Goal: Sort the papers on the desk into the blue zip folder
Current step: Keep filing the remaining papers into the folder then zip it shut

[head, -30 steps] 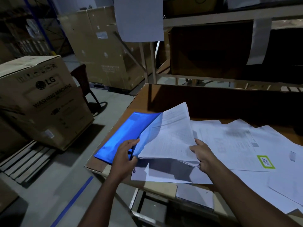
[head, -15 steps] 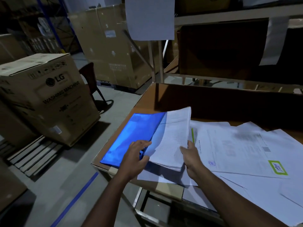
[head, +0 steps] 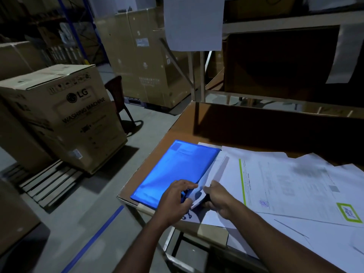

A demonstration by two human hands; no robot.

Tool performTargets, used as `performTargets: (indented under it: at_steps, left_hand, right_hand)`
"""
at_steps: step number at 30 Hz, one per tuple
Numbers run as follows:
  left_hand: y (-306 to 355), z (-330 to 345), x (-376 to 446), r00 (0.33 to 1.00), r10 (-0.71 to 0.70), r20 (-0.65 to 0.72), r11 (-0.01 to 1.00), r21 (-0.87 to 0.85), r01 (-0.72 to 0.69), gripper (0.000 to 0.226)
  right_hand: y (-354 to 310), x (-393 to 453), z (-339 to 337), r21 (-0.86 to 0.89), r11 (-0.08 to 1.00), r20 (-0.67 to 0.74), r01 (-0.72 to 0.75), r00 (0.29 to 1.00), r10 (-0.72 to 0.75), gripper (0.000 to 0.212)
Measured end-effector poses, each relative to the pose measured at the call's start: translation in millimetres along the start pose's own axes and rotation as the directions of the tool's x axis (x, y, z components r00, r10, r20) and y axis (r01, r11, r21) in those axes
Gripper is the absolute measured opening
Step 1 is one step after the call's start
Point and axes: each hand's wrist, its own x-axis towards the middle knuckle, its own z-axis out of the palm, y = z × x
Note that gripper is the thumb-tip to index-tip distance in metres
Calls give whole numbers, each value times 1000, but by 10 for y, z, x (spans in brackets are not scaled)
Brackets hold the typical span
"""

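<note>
Dim warehouse light falls on a brown counter (head: 185, 123) at whose near left corner the blue zip folder (head: 177, 170) lies flat, its long right edge open toward the spread papers. A sheaf of papers (head: 213, 172) sits mostly inside the folder, only a narrow white strip showing along that open edge. The left hand (head: 177, 196) rests on the folder's near right corner, fingers (head: 189, 185) curled and pinching the blue flap. The right hand (head: 216, 198) is just beside it, almost touching, its fingers closed on the near corner of the sheaf. To the right, loose sheets (head: 285, 184) overlap across the counter, one with a green stripe, another with a green-framed label (head: 349, 211). On the floor to the left stands a washing machine carton (head: 65, 113) on a wooden pallet (head: 47, 186); a dark chair (head: 118, 95) stands behind it.
</note>
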Motion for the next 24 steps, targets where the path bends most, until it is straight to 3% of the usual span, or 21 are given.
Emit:
performTargets:
  at_steps: [2,5,7,11,15,20,24]
  left_hand:
    - [-16,-19,-12,1000,-10,-6,1000,-4,10,48]
    - [-12,-40,-11,1000,-16,-15,999,-38,15,48]
    - [-10,-47,0,1000,-17,-23,998,-55,16,48]
    - [9,-58,3,1000,-25,-15,998,-52,24,48]
    - [1,-42,-10,1000,-4,-28,997,-74,2,47]
    - [-18,-71,15,1000,-21,-15,996,-81,20,52]
    - [-130,-57,20,999,-51,1,995,-81,51,48]
  right_hand:
    - [-35,17,-56,-81,997,22,18,1000,-16,27]
    - [-49,84,-133,-84,995,-110,60,992,-69,13]
    - [-43,112,-141,-128,989,-171,80,980,-101,14]
    - [-27,135,-76,-216,973,-122,83,986,-111,21]
    - [-88,186,12,-153,979,-127,134,980,-154,14]
    - [-42,290,187,0,995,-256,99,962,-96,13]
    - [-50,293,228,35,994,-199,106,975,-97,3]
